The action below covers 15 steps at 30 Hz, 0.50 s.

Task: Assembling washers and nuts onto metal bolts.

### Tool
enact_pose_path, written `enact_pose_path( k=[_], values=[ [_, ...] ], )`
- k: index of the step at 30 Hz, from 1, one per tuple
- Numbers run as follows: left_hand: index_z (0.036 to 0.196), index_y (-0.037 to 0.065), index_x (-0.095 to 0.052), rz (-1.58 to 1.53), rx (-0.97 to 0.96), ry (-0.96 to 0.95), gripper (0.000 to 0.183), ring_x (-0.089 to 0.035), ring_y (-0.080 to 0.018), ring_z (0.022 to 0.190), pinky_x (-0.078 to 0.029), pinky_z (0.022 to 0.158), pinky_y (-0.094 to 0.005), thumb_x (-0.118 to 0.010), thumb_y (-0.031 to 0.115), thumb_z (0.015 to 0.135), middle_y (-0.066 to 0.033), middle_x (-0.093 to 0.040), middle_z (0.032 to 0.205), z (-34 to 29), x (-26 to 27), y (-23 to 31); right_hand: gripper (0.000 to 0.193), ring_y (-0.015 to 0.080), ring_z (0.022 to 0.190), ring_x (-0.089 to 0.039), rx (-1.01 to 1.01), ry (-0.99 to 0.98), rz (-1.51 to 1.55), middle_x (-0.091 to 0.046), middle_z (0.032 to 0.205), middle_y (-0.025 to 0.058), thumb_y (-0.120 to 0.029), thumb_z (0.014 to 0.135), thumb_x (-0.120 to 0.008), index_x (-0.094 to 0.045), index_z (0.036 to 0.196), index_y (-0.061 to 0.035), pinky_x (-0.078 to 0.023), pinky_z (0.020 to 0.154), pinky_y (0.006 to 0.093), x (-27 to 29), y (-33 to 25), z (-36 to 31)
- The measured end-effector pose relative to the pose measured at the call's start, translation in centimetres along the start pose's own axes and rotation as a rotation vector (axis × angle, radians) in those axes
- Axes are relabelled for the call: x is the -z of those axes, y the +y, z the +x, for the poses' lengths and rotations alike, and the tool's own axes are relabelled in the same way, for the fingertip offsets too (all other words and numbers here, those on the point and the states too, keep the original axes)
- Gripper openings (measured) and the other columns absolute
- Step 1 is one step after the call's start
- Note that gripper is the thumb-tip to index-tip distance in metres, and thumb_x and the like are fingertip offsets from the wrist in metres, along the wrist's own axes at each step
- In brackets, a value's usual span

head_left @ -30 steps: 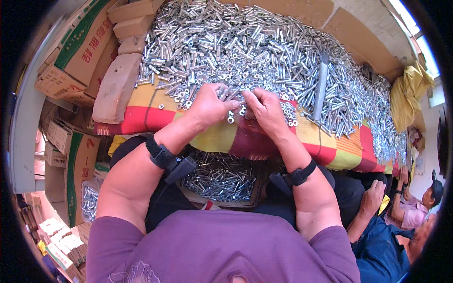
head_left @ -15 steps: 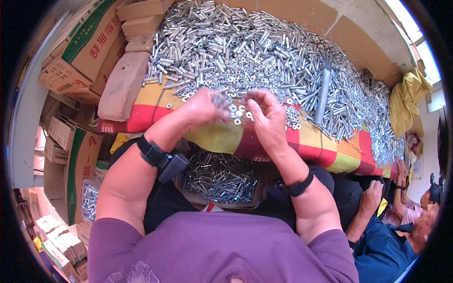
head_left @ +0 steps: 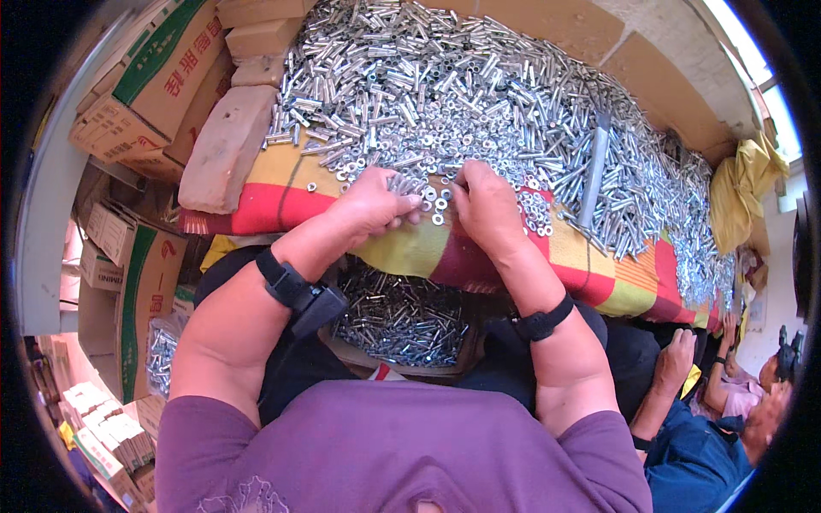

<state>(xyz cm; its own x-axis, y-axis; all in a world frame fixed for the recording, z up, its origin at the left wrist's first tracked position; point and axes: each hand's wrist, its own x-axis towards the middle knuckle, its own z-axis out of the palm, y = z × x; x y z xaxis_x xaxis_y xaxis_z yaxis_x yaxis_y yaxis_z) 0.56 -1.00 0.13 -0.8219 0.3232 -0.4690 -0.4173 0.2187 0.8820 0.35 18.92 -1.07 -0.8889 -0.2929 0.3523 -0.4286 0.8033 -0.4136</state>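
Observation:
My left hand (head_left: pixel 375 203) is closed around several small metal bolts (head_left: pixel 404 184), whose ends stick out past the thumb. Beside it, my right hand (head_left: pixel 489 209) has its fingers pressed together at the edge of a few loose washers (head_left: pixel 440 205); whatever sits between the fingertips is hidden. Both hands are over the front edge of a large heap of shiny metal sleeves and bolts (head_left: pixel 428 85). Nuts and washers lie mixed along its near side. Right of my right hand is a small cluster of washers (head_left: pixel 536 212) on the checked cloth (head_left: pixel 402 250).
Below the cloth, between my legs, stands a box of bolts (head_left: pixel 402 329). A pale block (head_left: pixel 222 150) and cardboard boxes (head_left: pixel 145 94) flank the left. A grey strip (head_left: pixel 595 171) leans in the heap. At right, a co-worker's arm (head_left: pixel 663 385) is close by.
My left hand, blurred before, is now steadier and a little lower with the bolts. My right hand's fingers have drawn together and turned down toward the washers.

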Motion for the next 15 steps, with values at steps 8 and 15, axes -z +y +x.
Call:
enact_pose_path(
  k=[8,15],
  values=[
    [0.088,0.003,-0.06,0.157,-0.232,0.122,0.009,-0.046,-0.0064,0.045,-0.035,0.04,-0.0221,-0.064,0.012,0.086,-0.0043,-0.066,0.068,0.9,0.0,-1.4,0.011,0.0394,0.079,-0.059,0.043,-0.172,-0.07,-0.06,0.084,0.0188,-0.007,0.077,-0.062,-0.054,0.083,-0.0014,-0.046,0.07,0.0478,0.2,-1.0,0.2],
    [0.08,0.001,-0.065,0.144,-0.279,0.171,0.01,-0.062,-0.0118,0.059,-0.049,0.057,-0.0287,-0.071,0.008,0.076,-0.0067,-0.067,0.068,1.2,-0.2,-1.9,0.011,0.0284,0.065,-0.062,-0.063,-0.139,0.154,-0.061,0.074,0.0134,-0.004,0.077,-0.065,-0.056,0.083,-0.0001,-0.049,0.06,0.0385,1.2,-0.6,-0.8]
  ],
)
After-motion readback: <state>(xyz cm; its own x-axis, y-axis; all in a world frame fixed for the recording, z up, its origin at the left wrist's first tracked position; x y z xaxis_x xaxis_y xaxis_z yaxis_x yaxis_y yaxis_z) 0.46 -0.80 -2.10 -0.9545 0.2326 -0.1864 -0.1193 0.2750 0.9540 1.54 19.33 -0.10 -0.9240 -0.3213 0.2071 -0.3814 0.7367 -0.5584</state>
